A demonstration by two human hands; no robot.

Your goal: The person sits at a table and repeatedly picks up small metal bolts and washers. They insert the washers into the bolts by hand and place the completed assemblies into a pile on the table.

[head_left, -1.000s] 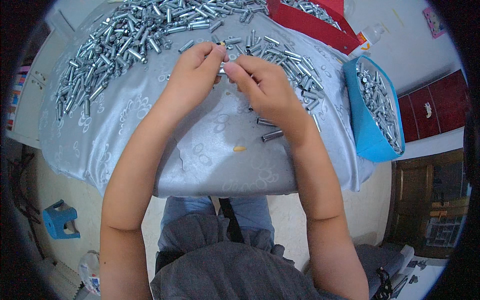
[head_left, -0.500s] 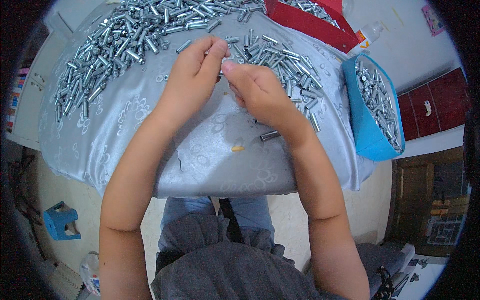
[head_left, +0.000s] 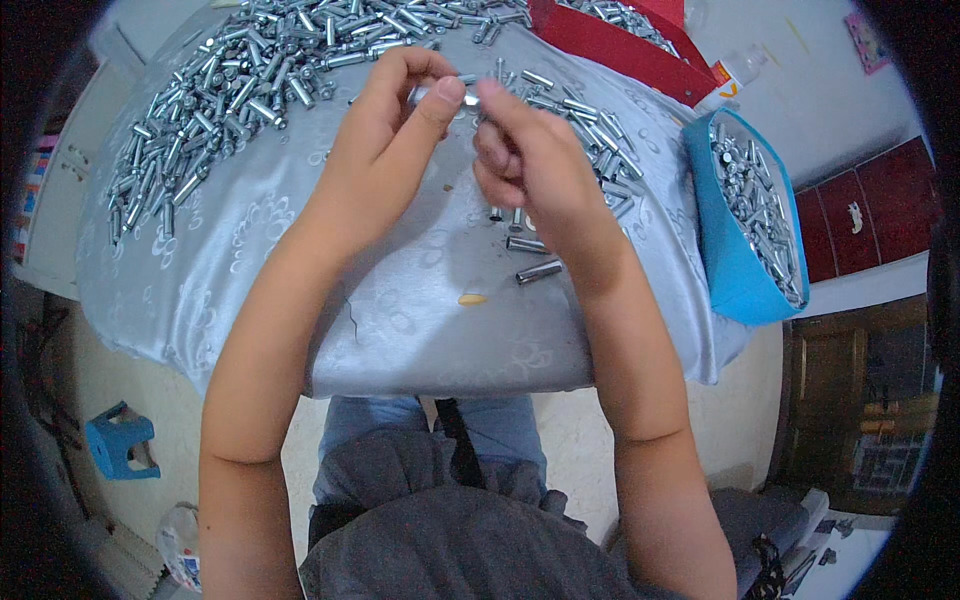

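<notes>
A silvery sleeve anchor bolt (head_left: 470,99) is pinched between the thumb and forefinger of my left hand (head_left: 375,160), above the table. My right hand (head_left: 545,165) meets its right end with thumb and forefinger, a little blurred, while its other fingers curl into the palm. The left fingers cover much of the bolt. Past my left hand spreads a big pile of assembled anchor bolts (head_left: 240,95). Loose metal sleeves (head_left: 600,140) lie around and partly behind my right hand, with a single sleeve (head_left: 540,271) near its wrist.
A red box (head_left: 630,50) of metal parts stands at the far right, with a plastic bottle (head_left: 738,72) beside it. A blue fabric bin (head_left: 715,240) full of bolts sits on the right edge. The silvery tablecloth (head_left: 420,350) carries a small yellow piece (head_left: 472,299).
Both hands have shifted slightly away from me, and the right hand has turned, its fingers now curled in view. The bolt between them shows more. Sleeves near the right wrist are more exposed.
</notes>
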